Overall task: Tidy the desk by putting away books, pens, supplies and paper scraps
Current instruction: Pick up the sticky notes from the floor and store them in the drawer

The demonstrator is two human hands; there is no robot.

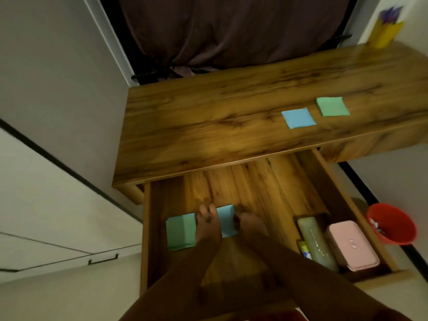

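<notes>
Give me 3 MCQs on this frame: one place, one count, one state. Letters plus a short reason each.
1. Where is the pink case?
A. on the desk top
B. in the open drawer's right end
C. in the red bin

2. How many sticky-note pads lie on the desk top?
A. one
B. two
C. four

3. What state is the drawer in?
A. pulled open
B. shut
C. taken out, on the floor

Answers:
1 B: it sits beside a green case inside the drawer.
2 B: one blue pad and one green pad are up there.
3 A: its floor is exposed, and both hands, left and right, reach in at a blue pad in the drawer.
</notes>
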